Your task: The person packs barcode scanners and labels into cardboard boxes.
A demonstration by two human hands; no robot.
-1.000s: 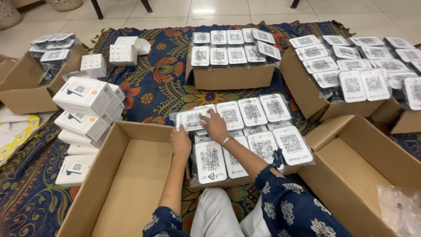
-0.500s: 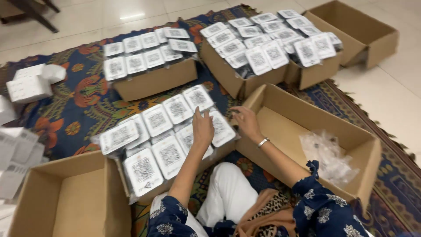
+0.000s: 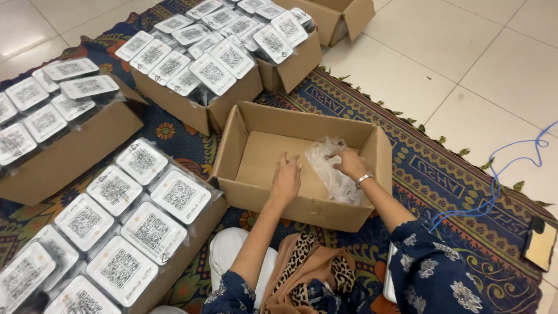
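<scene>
Both my hands reach into an open cardboard box [image 3: 251, 125] on the patterned rug in front of me. My right hand [image 3: 349, 163] pinches a crumpled clear plastic bag [image 3: 330, 168] that lies in the box's right half. My left hand [image 3: 286, 178] rests on the box's bare cardboard floor, fingers spread, just left of the bag and holding nothing. A silver bracelet sits on my right wrist.
At my left stands a box packed with white square devices [image 3: 116, 212] in plastic wrap. Further boxes of the same devices [image 3: 192, 67] stand behind. A blue cable [image 3: 494, 180] runs over the rug's right edge, and a phone [image 3: 540, 243] lies there.
My view has swung right from the packed box to the nearly empty one. Both hands left the white devices and moved into that box; my right hand took hold of the plastic bag.
</scene>
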